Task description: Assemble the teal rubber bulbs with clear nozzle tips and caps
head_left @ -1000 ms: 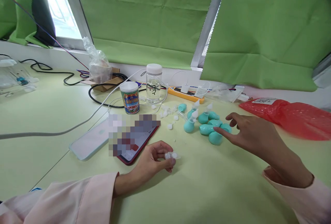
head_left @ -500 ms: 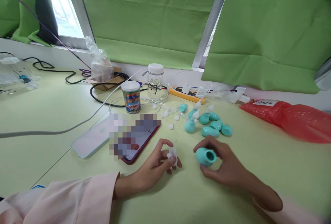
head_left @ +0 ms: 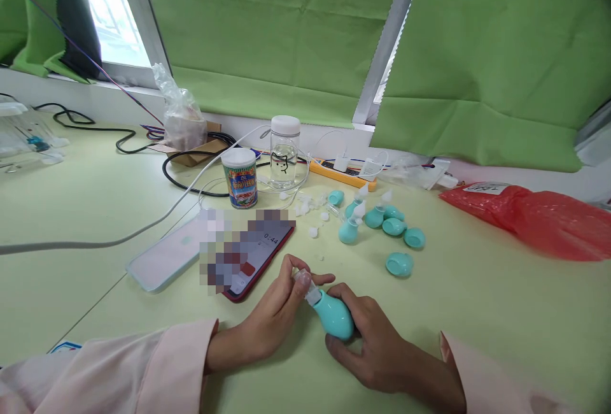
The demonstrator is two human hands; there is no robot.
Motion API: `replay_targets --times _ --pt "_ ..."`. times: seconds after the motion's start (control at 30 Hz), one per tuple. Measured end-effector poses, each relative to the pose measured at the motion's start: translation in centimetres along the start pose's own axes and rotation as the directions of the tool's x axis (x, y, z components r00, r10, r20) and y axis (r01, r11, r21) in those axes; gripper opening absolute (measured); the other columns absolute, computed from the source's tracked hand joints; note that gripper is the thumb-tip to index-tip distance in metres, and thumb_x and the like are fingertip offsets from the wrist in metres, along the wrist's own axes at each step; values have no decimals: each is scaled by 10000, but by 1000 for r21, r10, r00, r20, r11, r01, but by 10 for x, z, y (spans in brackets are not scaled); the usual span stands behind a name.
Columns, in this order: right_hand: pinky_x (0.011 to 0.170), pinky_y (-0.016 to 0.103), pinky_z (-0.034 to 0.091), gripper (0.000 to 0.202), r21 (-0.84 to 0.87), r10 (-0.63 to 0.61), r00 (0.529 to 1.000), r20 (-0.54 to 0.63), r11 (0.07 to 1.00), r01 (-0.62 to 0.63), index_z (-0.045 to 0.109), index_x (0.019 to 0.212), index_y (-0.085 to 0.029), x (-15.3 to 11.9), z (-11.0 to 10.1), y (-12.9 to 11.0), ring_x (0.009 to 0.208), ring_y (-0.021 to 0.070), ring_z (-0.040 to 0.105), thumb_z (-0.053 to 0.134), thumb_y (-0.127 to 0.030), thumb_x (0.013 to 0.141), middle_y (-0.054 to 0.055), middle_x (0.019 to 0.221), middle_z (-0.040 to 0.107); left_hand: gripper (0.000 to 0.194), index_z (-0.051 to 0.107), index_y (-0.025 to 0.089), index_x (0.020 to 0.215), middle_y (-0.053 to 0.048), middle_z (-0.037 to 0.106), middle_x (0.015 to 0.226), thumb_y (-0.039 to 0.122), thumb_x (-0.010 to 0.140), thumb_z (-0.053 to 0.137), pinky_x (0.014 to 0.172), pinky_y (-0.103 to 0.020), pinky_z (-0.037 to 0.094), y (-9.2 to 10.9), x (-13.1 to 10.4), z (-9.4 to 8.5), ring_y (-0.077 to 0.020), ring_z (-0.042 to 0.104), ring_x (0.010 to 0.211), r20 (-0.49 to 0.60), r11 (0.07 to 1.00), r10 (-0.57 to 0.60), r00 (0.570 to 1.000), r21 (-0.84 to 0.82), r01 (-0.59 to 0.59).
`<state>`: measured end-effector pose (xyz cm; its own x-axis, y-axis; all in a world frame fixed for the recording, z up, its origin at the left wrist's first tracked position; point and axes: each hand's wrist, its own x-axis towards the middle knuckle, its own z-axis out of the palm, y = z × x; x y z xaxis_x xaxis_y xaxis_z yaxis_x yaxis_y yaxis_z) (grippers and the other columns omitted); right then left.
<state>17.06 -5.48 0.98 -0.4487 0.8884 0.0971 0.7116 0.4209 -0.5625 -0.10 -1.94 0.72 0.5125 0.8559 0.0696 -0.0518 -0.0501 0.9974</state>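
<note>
My right hand [head_left: 370, 337] grips a glossy teal squeeze bulb [head_left: 335, 316], thumb and fingers around its rounded body, with its neck tilted up to the left. Pinched in my left hand [head_left: 281, 302] is a small translucent plastic piece [head_left: 312, 295], whose lower end meets the mouth of the bulb. How deep it sits inside, I cannot tell. Beyond my hands stand several teal bulbs with white pointed tips, among them one bulb [head_left: 348, 232]. Other teal bulbs lie without tips, and a loose one [head_left: 400, 264] rests closest to my right hand.
Small white plastic parts [head_left: 312, 232] are scattered past my left hand. A phone [head_left: 258, 261] and a pale phone case [head_left: 167, 255] lie to the left. Behind are a printed can [head_left: 241, 178], a lidded bottle [head_left: 285, 153] and a power strip [head_left: 334, 173]. A red bag [head_left: 520, 216] lies right.
My right hand has moved left and nearer, turning the bulb's mouth to the plastic piece in my left hand. One loose bulb now lies closer to me, apart from the group.
</note>
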Motion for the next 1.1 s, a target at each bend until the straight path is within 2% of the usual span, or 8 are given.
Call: replay_targets --times 0.2,0.37,0.53,0.6,0.7,0.8,0.93,1.1 --pt "527 250 381 261 44 -6 998 -69 999 9 373 922 -191 -4 2 0 581 147 467 422 -179 667 0 686 503 264 376 185 682 33 385 622 355 869 301 542 -243 325 -3 7 -6 -110 352 566 -27 899 43 999 436 -26" --pt "490 225 374 296 11 -10 985 -171 1000 12 366 932 -197 -1 9 -1 536 124 458 471 -181 656 -19 672 492 331 292 178 550 52 287 535 328 845 296 502 -243 245 -2 9 -7 -98 281 520 -36 838 65 997 545 -35" --pt "443 233 337 226 -343 -306 888 -342 921 185 398 976 -170 10 15 3 480 122 498 456 -219 763 13 704 570 307 250 178 535 56 251 524 291 816 302 491 -242 214 -7 7 -7 -91 252 507 -129 843 95 987 539 -11" --pt "411 246 308 207 -530 -438 849 -295 814 236 431 973 -139 13 14 6 449 139 500 434 -209 778 26 634 562 282 244 180 534 55 244 527 261 796 310 487 -238 212 -7 7 -7 -90 244 506 -161 852 108 981 523 -8" --pt "379 261 270 211 -648 -457 869 -187 722 240 474 957 -103 16 11 7 414 165 495 425 -185 769 46 579 553 255 241 180 526 53 237 525 225 761 329 483 -235 211 -6 7 -6 -88 237 503 -190 859 104 976 512 8" --pt "390 261 276 220 -551 -390 902 -187 801 232 477 963 -103 16 10 4 442 171 519 419 -178 764 56 618 574 247 262 178 503 49 245 509 216 730 351 475 -234 212 -3 7 -4 -91 245 503 -229 855 110 967 518 25" --pt "465 243 338 172 -192 -197 965 -176 968 162 453 917 -161 15 10 -4 504 135 515 444 -190 748 11 670 570 244 293 175 476 47 244 482 219 702 376 462 -232 211 -2 4 -2 -89 251 488 -263 849 135 955 528 25" --pt "539 215 370 167 271 74 991 -108 962 -43 429 828 -200 17 10 -13 575 104 454 525 -226 694 -32 669 496 261 282 180 494 47 257 494 245 736 352 458 -221 237 -10 4 -2 -84 278 478 -262 899 121 957 438 6"
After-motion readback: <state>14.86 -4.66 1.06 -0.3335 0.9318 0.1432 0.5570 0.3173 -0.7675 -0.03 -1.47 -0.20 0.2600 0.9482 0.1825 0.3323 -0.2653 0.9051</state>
